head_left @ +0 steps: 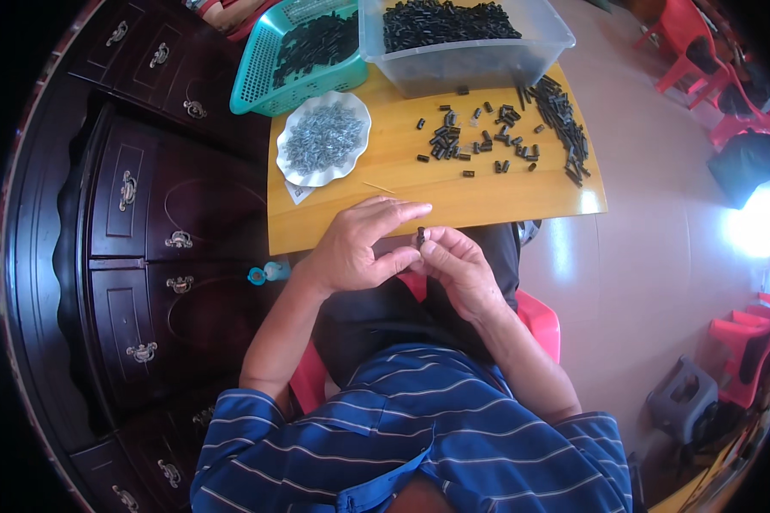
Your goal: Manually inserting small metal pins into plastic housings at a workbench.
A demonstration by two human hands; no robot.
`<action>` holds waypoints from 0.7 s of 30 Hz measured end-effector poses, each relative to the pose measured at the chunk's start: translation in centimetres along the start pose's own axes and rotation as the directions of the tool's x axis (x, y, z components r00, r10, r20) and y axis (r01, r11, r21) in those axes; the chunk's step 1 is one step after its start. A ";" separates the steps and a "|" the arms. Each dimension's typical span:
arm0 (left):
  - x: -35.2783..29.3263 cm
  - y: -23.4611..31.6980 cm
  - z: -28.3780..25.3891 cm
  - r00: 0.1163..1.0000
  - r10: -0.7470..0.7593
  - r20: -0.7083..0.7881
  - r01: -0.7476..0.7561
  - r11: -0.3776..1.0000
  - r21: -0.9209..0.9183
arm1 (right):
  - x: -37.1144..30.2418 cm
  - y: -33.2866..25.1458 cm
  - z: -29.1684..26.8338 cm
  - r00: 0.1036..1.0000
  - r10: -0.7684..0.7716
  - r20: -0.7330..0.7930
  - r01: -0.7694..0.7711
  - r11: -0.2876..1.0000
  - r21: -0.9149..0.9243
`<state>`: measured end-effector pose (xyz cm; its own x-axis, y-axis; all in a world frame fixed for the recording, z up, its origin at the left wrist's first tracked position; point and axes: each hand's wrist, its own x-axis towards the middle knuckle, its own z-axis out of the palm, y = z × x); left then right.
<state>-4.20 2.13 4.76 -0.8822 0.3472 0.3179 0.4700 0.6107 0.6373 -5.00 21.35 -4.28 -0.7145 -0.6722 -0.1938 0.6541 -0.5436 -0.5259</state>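
While two hands [406, 252] pinch one black sleeve [420, 234]

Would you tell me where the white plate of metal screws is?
The white plate sits at the wooden table's far-left, just below the teal basket.

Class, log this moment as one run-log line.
left hand: touching right | right hand: pinching small black part | wooden table: loose black parts

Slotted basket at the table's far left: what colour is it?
Teal; the slotted basket shows best in the head view, holding black pieces.
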 end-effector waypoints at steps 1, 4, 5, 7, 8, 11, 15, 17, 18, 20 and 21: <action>0.0 0.1 0.1 1.000 0.000 0.001 0.000 1.000 0.000 | 0.0 0.0 0.2 1.000 -0.011 -0.014 0.012 1.000 0.016; 0.1 0.5 0.8 1.000 0.020 0.003 -0.020 0.995 0.102 | 0.0 -0.3 0.8 0.999 -0.009 -0.054 0.008 1.000 -0.009; 0.1 0.6 1.3 1.000 0.024 -0.014 -0.022 0.989 0.146 | 0.0 -0.3 0.7 0.999 -0.009 -0.053 0.009 1.000 -0.009; 0.0 0.3 2.0 0.999 0.031 -0.031 -0.024 0.981 0.190 | 0.0 -0.2 0.6 0.999 -0.007 -0.047 0.007 1.000 -0.004; -0.3 -0.1 2.4 0.997 0.058 -0.051 -0.045 0.974 0.223 | 0.1 -0.1 0.3 0.999 -0.008 -0.046 0.008 1.000 -0.004; -0.4 -0.5 3.0 0.991 0.101 -0.083 -0.076 0.961 0.268 | 0.2 0.0 -0.1 1.000 -0.007 -0.024 0.007 1.000 0.024; -0.1 -0.4 3.0 0.991 0.101 -0.088 -0.075 0.961 0.265 | 0.1 -0.2 0.0 0.999 -0.004 -0.048 0.009 0.994 0.110; 0.0 -0.5 2.8 0.990 0.109 -0.087 -0.083 0.963 0.257 | 0.1 -0.1 -0.1 0.997 0.001 -0.075 0.008 0.993 0.118; 0.1 -0.5 2.7 0.989 0.118 -0.087 -0.093 0.964 0.247 | 0.1 -0.1 -0.1 0.997 -0.001 -0.081 0.010 0.993 0.115; 0.1 -0.5 2.7 0.989 0.117 -0.090 -0.092 0.966 0.240 | 0.1 -0.1 -0.1 0.996 -0.002 -0.086 0.012 0.994 0.113; 0.1 -0.5 2.6 0.989 0.116 -0.093 -0.092 0.968 0.233 | 0.1 -0.1 -0.2 0.997 0.000 -0.078 0.009 0.994 0.111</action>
<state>-4.41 3.74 2.64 -0.8203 0.3478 0.4540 0.5424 0.7250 0.4245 -5.15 21.40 -4.41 -0.7319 -0.6307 -0.2578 0.6711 -0.6020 -0.4326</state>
